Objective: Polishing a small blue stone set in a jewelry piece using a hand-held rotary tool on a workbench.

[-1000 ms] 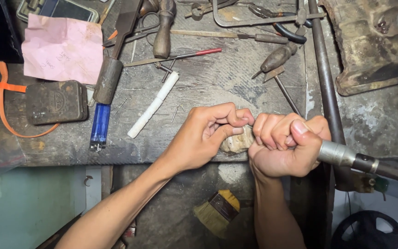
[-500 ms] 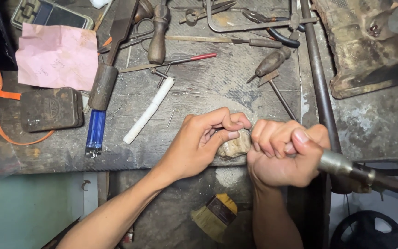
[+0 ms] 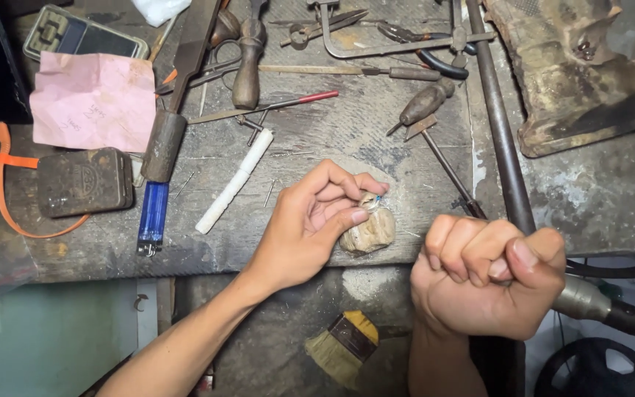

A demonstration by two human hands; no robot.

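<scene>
My left hand (image 3: 310, 228) pinches a small metal piece with a blue speck (image 3: 371, 200) between thumb and fingertips. It presses the piece onto a worn wooden peg (image 3: 369, 234) at the bench's front edge. My right hand (image 3: 486, 283) is a closed fist around a metal rotary handpiece (image 3: 589, 300), whose body sticks out to the right. The fist hangs below and to the right of the peg, apart from it. The tool's tip is hidden inside the fist.
On the scratched bench lie a blue lighter (image 3: 153, 213), a white stick (image 3: 233, 181), a dark tin (image 3: 84, 181), pink paper (image 3: 93, 99) and several files and pliers at the back. A long metal rod (image 3: 497, 117) runs down the right. A brush (image 3: 339, 345) lies below the bench.
My right hand, with the handpiece, has drawn back down and to the right, away from the peg. My left hand stays on the peg, still pinching the small piece.
</scene>
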